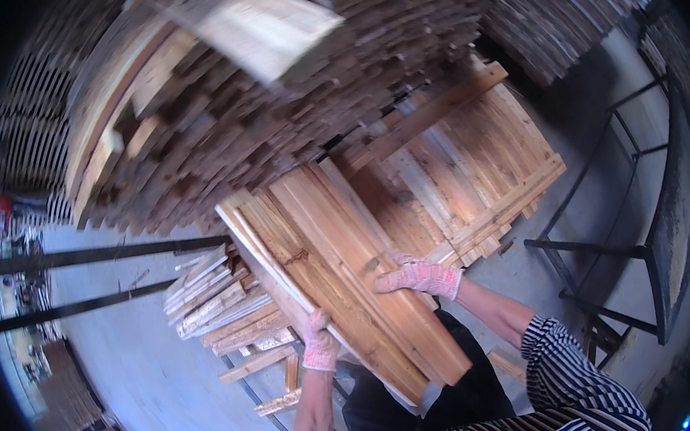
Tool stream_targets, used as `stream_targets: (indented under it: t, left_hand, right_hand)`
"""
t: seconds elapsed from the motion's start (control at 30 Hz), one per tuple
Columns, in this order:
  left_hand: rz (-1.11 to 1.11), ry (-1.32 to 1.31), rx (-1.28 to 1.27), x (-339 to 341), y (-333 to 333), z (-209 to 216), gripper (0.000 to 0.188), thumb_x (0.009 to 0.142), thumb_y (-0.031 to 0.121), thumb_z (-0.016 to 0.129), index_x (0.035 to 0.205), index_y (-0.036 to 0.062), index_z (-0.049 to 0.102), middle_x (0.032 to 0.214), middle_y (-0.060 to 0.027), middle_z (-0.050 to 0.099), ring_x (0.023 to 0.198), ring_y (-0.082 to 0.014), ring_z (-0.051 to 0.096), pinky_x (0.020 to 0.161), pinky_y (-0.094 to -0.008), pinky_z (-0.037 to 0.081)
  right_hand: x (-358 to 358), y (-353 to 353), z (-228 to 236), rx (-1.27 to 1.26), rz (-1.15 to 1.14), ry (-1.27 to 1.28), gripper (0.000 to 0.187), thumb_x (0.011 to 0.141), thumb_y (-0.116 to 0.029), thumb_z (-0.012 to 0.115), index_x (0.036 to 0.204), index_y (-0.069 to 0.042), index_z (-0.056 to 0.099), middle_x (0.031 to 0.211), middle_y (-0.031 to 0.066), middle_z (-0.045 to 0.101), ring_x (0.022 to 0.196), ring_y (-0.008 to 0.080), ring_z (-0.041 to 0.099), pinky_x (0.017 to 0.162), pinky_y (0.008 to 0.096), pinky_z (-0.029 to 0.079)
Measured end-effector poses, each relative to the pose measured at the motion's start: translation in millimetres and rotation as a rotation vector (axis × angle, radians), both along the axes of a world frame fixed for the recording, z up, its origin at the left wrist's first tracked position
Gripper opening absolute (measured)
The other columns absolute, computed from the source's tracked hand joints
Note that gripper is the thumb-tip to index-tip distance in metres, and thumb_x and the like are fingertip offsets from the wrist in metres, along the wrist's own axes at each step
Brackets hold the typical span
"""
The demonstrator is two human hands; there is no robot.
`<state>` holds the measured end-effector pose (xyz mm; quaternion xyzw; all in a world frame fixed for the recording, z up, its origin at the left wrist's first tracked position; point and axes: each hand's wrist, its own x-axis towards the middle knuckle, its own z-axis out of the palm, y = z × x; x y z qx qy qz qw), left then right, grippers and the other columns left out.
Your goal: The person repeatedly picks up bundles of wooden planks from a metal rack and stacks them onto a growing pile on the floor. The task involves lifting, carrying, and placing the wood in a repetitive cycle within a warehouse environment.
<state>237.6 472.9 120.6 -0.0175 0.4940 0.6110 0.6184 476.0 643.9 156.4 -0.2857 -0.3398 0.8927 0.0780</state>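
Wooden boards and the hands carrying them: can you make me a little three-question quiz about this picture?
1. True or false: both hands wear speckled pink-and-white gloves.
2. Which hand lies flat on top of the bundle of boards? A) the left hand B) the right hand
3. Fill in: the sleeves have dark and white ____.

Key:
1. True. The left hand and the right hand are both gloved.
2. B. The left hand grips the bundle's lower edge instead.
3. stripes.
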Motion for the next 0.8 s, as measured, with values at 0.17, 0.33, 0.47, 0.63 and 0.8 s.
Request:
stream_targets:
  t: [0.17, 0.33, 0.47, 0.63, 0.8]
  left_hand:
    - [0.055, -0.194, 0.004, 81.7, 68.2, -50.2, 0.072, 0.075, 0.024, 0.078, 0.138, 0.0006, 0.054, 0.124, -0.0144, 0.066, 0.113, -0.0343, 0.065, 0.103, -0.0486, 0.054]
    - [-0.042, -0.387, -0.002, 133.8, 121.8, -70.9, 0.072, 0.08, 0.025, 0.076, 0.141, -0.0012, 0.049, 0.13, -0.0198, 0.064, 0.114, -0.0358, 0.065, 0.101, -0.0504, 0.055]
    - [-0.053, -0.17, -0.103, 76.3, 113.6, -99.7, 0.063, 0.085, 0.024, 0.072, 0.137, -0.0023, 0.051, 0.128, -0.0224, 0.064, 0.112, -0.0371, 0.066, 0.1, -0.0514, 0.055]
    - [-0.087, 0.176, -0.328, 8.1, 106.5, -136.9, 0.043, 0.088, 0.014, 0.073, 0.126, -0.0023, 0.063, 0.113, -0.0093, 0.068, 0.105, -0.0222, 0.065, 0.094, -0.0373, 0.054]
    - [-0.128, 0.446, -0.405, 35.0, 128.0, -144.0, 0.039, 0.087, 0.02, 0.076, 0.121, 0.0023, 0.066, 0.11, -0.0086, 0.069, 0.101, -0.0233, 0.067, 0.09, -0.0397, 0.057]
  right_hand:
    - [94.6, 61.5, -32.2, 0.052, -0.139, -0.14, 0.075, 0.085, -0.041, 0.081, 0.145, -0.004, 0.053, 0.137, 0.0109, 0.062, 0.131, 0.0214, 0.053, 0.115, 0.0339, 0.038]
    - [251.8, 164.8, -118.6, 0.349, -0.27, -0.458, 0.086, 0.081, -0.052, 0.08, 0.146, -0.004, 0.051, 0.145, 0.0164, 0.058, 0.138, 0.0299, 0.05, 0.12, 0.0388, 0.034]
    - [261.4, 245.7, -111.0, 0.798, -0.1, -1.426, 0.081, 0.082, -0.049, 0.079, 0.144, -0.004, 0.052, 0.139, 0.0269, 0.058, 0.127, 0.0409, 0.058, 0.106, 0.0443, 0.048]
    - [131.7, 175.1, -122.5, 1.476, -0.354, -1.195, 0.075, 0.084, -0.045, 0.071, 0.146, -0.008, 0.047, 0.137, 0.0249, 0.056, 0.125, 0.0425, 0.055, 0.105, 0.05, 0.045]
    - [74.3, 88.1, -168.4, 1.223, 0.171, -1.207, 0.082, 0.082, -0.043, 0.075, 0.153, -0.024, 0.041, 0.146, 0.0216, 0.049, 0.127, 0.0388, 0.053, 0.104, 0.05, 0.045]
